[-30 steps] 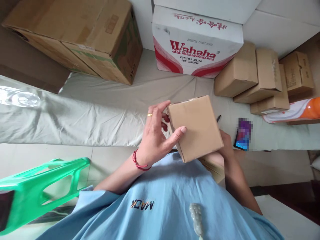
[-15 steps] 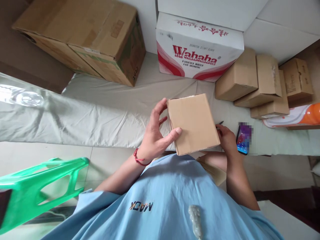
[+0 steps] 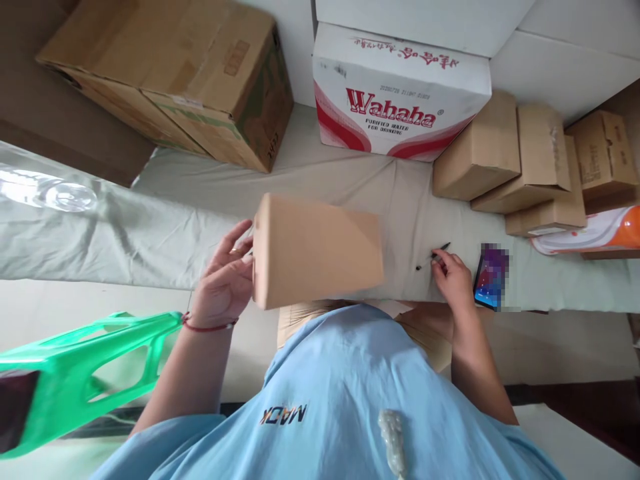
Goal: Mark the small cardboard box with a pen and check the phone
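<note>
My left hand (image 3: pixel 225 283) holds the left end of a plain brown cardboard box (image 3: pixel 315 250), which lies turned on its side over the cloth-covered surface (image 3: pixel 165 227). The fingers curl round the box's edge. My right hand (image 3: pixel 453 280) rests on the cloth to the right, its fingertips touching a thin black pen (image 3: pixel 433 257). A phone (image 3: pixel 491 277) lies just right of that hand.
A white and red Wahaha carton (image 3: pixel 400 93) and a large brown carton (image 3: pixel 180 73) stand at the back. Several small brown boxes (image 3: pixel 530 160) are stacked at the right, by an orange and white bag (image 3: pixel 595 230). A green plastic stool (image 3: pixel 85 373) lies at the lower left.
My left hand has carried the box to the left and turned it onto its side. My right hand let go of the box and moved right onto the pen.
</note>
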A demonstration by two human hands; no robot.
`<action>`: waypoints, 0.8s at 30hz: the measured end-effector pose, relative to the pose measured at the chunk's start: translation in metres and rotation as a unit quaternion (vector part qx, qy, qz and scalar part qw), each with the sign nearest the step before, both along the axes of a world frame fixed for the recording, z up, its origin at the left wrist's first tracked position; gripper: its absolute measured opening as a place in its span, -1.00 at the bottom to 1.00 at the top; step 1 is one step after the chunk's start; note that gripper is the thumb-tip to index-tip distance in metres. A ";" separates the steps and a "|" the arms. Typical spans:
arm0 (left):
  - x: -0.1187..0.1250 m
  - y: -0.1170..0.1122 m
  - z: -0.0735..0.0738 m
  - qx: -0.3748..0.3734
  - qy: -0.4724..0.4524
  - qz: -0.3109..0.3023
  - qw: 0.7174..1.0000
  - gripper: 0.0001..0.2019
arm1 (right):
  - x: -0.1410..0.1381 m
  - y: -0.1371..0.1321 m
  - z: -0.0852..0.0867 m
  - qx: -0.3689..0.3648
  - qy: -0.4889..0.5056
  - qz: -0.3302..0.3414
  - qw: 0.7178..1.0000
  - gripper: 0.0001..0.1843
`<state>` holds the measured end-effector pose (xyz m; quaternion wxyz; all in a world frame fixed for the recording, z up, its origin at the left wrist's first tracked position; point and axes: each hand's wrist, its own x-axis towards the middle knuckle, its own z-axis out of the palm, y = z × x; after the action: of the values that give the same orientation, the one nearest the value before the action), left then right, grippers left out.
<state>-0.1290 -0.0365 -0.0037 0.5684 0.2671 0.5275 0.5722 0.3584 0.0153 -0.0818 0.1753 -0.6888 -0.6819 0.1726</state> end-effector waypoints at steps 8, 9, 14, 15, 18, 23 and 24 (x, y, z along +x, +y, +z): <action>-0.031 -0.006 -0.014 -0.054 0.093 -0.090 0.990 0.06 | -0.001 0.000 0.001 0.004 -0.006 -0.004 1.000 -0.51; -0.031 -0.004 -0.014 -0.052 0.105 -0.126 0.985 0.18 | -0.001 0.000 0.001 0.004 -0.005 -0.005 1.000 -0.50; -0.012 0.004 -0.009 0.099 0.157 -0.230 0.955 0.40 | 0.000 -0.002 0.001 0.001 0.005 -0.010 1.000 -0.49; -0.007 0.006 -0.008 0.135 0.164 -0.230 0.950 0.41 | 0.000 -0.002 0.001 -0.001 0.006 -0.010 1.000 -0.50; 0.004 0.008 -0.009 0.191 0.171 -0.222 0.941 0.36 | 0.001 -0.001 0.002 -0.007 0.014 -0.008 1.000 -0.51; 0.004 0.005 -0.017 0.092 0.055 -0.140 0.984 0.04 | 0.000 -0.001 0.002 -0.006 0.017 -0.014 1.000 -0.48; 0.004 0.004 -0.019 0.054 -0.013 -0.098 0.994 -0.06 | -0.001 -0.001 0.002 -0.005 0.016 -0.017 1.000 -0.48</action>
<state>-0.1246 -0.0330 -0.0230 0.6129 0.3403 0.4599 0.5450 0.3577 0.0146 -0.0796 0.1852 -0.6983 -0.6665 0.1843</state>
